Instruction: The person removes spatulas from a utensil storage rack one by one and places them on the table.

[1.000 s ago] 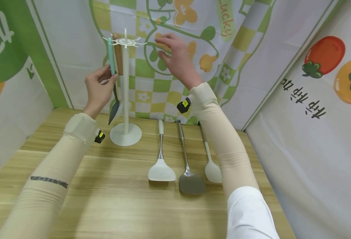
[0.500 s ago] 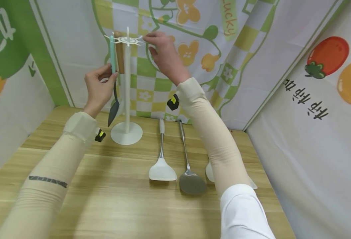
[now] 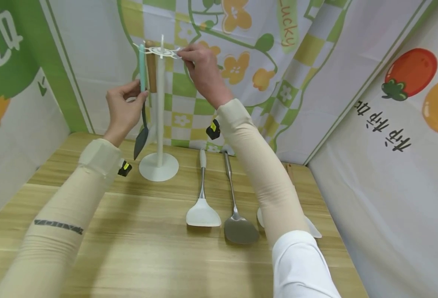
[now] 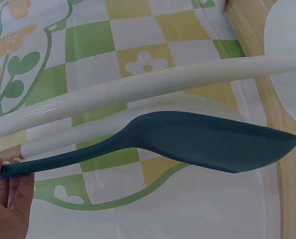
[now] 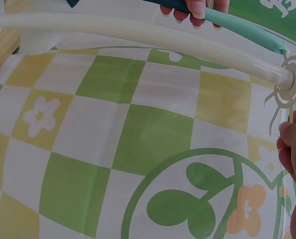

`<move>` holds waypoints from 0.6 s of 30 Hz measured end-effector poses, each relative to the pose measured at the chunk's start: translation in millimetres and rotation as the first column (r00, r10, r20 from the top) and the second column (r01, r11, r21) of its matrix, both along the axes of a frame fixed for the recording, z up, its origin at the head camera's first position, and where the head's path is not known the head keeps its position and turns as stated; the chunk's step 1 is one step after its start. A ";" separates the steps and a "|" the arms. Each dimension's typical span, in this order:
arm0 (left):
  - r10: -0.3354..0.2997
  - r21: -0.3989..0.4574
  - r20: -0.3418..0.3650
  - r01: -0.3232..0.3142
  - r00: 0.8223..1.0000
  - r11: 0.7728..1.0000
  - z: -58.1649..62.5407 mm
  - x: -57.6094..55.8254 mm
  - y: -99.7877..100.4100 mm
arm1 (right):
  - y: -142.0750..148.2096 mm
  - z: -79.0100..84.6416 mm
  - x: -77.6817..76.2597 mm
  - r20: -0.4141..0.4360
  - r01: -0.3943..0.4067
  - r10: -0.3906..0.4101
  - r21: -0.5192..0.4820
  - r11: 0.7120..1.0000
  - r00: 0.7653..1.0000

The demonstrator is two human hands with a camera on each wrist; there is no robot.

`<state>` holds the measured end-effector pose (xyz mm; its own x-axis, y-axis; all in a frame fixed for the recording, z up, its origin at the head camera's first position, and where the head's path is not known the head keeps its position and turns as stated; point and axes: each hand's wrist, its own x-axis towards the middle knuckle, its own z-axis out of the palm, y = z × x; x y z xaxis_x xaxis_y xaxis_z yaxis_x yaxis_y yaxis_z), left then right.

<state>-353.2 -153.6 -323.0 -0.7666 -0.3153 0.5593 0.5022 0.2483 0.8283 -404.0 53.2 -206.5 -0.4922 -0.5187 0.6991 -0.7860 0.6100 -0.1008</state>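
Note:
My left hand [image 3: 123,109] pinches a spatula [image 4: 202,139] with a turquoise handle and a dark blue blade. The handle's top is at the hook ring of a white utensil rack [image 3: 160,111], and the blade points down beside the pole. My right hand [image 3: 205,70] pinches one of the rack's hooks on the right side of the ring, as the right wrist view shows. A wooden-handled utensil [image 3: 151,72] with a pale lower part hangs behind the spatula. The left wrist view shows only the fingers at the spatula's neck.
On the wooden table [image 3: 148,256] lie a white-headed turner [image 3: 203,213] and a steel-shafted turner [image 3: 241,229] with a grey-brown head. My right arm partly covers a pale utensil [image 3: 261,217] and another white-edged one [image 3: 313,227]. A patterned curtain [image 3: 211,111] hangs behind the rack.
My right hand has moved left from beside the rack and now pinches a hook. The left hand keeps hold of the spatula with hardly any movement; the view shifts slightly.

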 end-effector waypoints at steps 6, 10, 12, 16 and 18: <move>0.008 -0.001 0.005 -0.008 1.000 1.000 4.1 2.8 0.8 | -0.8 3.1 3.2 0.012 0.019 -0.020 0.050 0.999 1.000; 0.011 -0.007 0.009 -0.011 1.000 1.000 6.3 3.8 1.8 | -2.0 4.2 3.9 0.018 0.032 -0.034 0.070 0.997 0.999; 0.016 -0.012 0.009 -0.016 1.000 1.000 6.9 3.9 2.0 | -2.4 3.7 3.8 0.013 0.024 -0.025 0.062 0.998 1.000; 0.026 -0.012 0.011 -0.026 1.000 1.000 7.8 3.4 1.6 | -2.9 2.0 3.6 -0.006 -0.006 0.006 0.032 0.999 1.000; 0.028 -0.013 0.007 -0.028 1.000 1.000 7.9 3.1 1.0 | -3.3 1.4 3.2 -0.020 -0.024 0.024 0.015 1.000 1.000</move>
<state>-350.1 -152.6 -315.1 -0.7618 -0.3297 0.5577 0.4886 0.2729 0.8287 -400.7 49.9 -205.1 -0.4658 -0.5405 0.7006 -0.8020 0.5924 -0.0761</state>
